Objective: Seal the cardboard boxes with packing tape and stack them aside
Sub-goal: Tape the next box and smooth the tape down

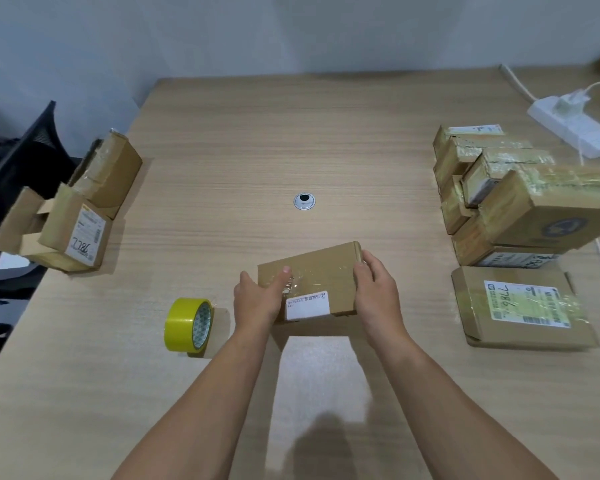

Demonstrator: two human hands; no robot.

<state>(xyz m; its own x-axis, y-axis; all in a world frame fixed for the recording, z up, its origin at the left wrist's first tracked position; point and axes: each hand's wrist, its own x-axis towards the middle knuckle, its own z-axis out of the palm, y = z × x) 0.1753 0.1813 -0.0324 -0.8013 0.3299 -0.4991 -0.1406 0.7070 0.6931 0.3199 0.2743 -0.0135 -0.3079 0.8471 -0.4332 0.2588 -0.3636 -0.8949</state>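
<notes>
A small brown cardboard box (pixel 317 275) with a white label and clear tape across its top sits at the middle of the wooden table (pixel 257 150). My left hand (pixel 257 299) grips its left end, thumb lying on the taped top. My right hand (pixel 374 289) grips its right end, fingers curled round the far corner. A yellow roll of packing tape (pixel 187 323) stands on edge on the table just left of my left hand.
A heap of taped boxes (pixel 520 199) stands at the right, with a flat labelled box (pixel 520 306) in front of it. Several boxes (pixel 77 209) lie at the left table edge beside a dark chair (pixel 18 161). A white power strip (pixel 575 129) lies far right. A cable grommet (pixel 304 201) sits mid-table.
</notes>
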